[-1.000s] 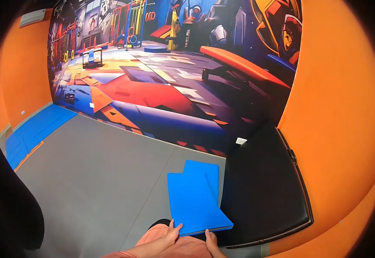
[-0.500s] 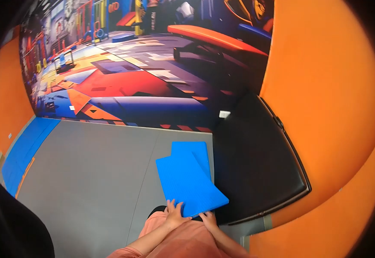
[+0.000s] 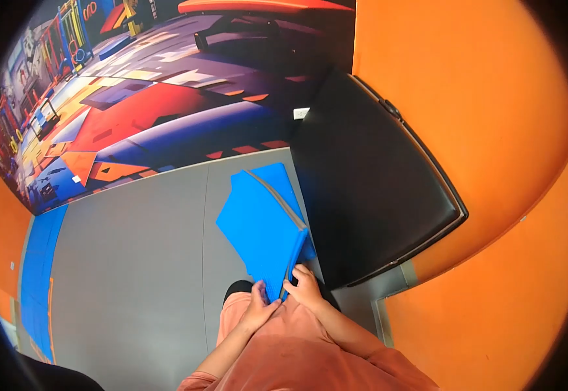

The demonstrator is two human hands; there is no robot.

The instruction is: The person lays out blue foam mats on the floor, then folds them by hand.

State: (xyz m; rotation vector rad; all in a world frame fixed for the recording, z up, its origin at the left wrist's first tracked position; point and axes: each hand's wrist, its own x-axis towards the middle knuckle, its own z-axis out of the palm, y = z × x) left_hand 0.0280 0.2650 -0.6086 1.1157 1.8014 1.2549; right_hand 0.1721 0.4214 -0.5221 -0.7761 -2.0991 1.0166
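A blue foam mat (image 3: 258, 221) stretches forward from my lap, tilted, with a grey layer showing along its right edge. My left hand (image 3: 259, 307) grips its near end from the left, thumb toward the middle. On the other side, my right hand (image 3: 305, 288) is closed round the near right edge with bent fingers, close to my left thumb. Another blue mat piece (image 3: 281, 174) shows beyond and beneath the held one, lying on the grey floor; the held mat covers most of it.
A black padded mat (image 3: 375, 189) leans by the orange wall (image 3: 466, 104) at right. Grey flooring (image 3: 134, 260) spreads to the left, with a blue strip (image 3: 43, 260) along the far left. A colourful mural wall (image 3: 167, 98) with a white outlet (image 3: 301, 113) stands ahead.
The view has tipped and turned. The held mat's right side has lifted and curled, revealing its grey layer. My right hand has moved up along the edge, and both hands are closer together.
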